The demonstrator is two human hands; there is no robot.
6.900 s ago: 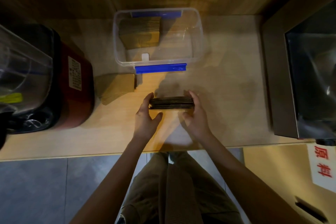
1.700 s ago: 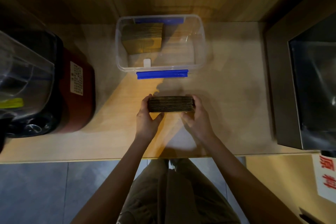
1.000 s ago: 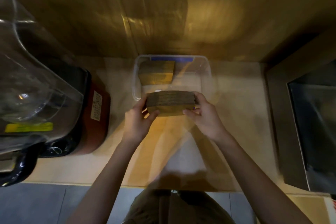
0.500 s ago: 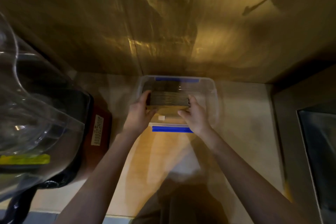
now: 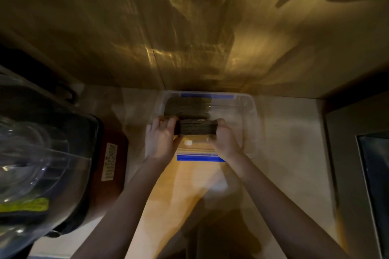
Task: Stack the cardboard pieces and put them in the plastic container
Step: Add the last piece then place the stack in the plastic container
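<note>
A thick stack of cardboard pieces (image 5: 197, 126) is squeezed between my two hands, edge-on to the camera. My left hand (image 5: 161, 137) grips its left end and my right hand (image 5: 223, 136) its right end. The stack is held inside the near half of the clear plastic container (image 5: 248, 111), which has blue clips at its front and back rims. Behind it, in the container's back left part, lies another pile of cardboard (image 5: 186, 105). The view is blurred.
A red and black appliance with a clear jug (image 5: 48, 164) stands close on the left. A dark metal box (image 5: 362, 164) stands on the right. The container sits against a wooden back wall (image 5: 189, 38) on the light wooden counter (image 5: 284, 153).
Both hands lifted the stack off the counter, carried it forward over the container's front rim and lowered it inside. The camera tilted up toward the wall.
</note>
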